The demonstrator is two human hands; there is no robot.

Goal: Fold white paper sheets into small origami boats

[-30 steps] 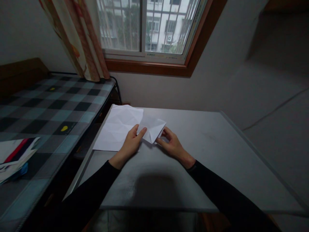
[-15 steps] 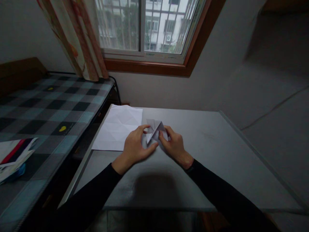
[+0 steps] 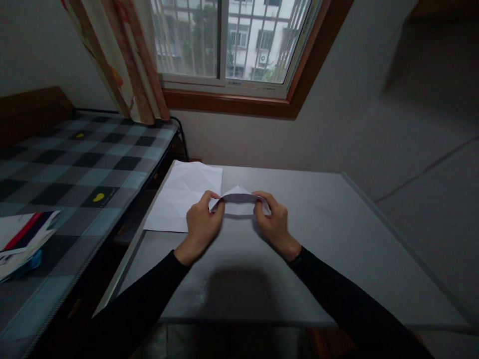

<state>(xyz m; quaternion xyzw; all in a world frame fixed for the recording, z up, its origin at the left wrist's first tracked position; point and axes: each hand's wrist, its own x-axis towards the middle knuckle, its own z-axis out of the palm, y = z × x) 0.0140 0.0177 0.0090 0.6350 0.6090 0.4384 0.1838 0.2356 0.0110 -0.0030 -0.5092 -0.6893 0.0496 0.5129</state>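
A folded piece of white paper [image 3: 240, 205] is stretched between my two hands, its near edge bowed open with a shadowed hollow and a small peak at the back. My left hand [image 3: 204, 219] pinches its left end between thumb and fingers. At the other end, my right hand [image 3: 272, 219] grips it in the same way. Partly behind my left hand lies a creased white sheet of paper [image 3: 183, 192], flat on the grey table [image 3: 318, 239].
To the left of the table stands a bed with a checked cover [image 3: 123, 162]; papers with a red and dark stripe [image 3: 28, 239] lie on it. A curtain [image 3: 130, 75] hangs beside the barred window [image 3: 224, 45]. The wall [image 3: 374, 129] borders the table's back and right.
My hands have moved apart, my left hand shifting left and closing on the paper's end. The folded paper has turned and spread from a pointed, flapped shape into a wide, bowed one.
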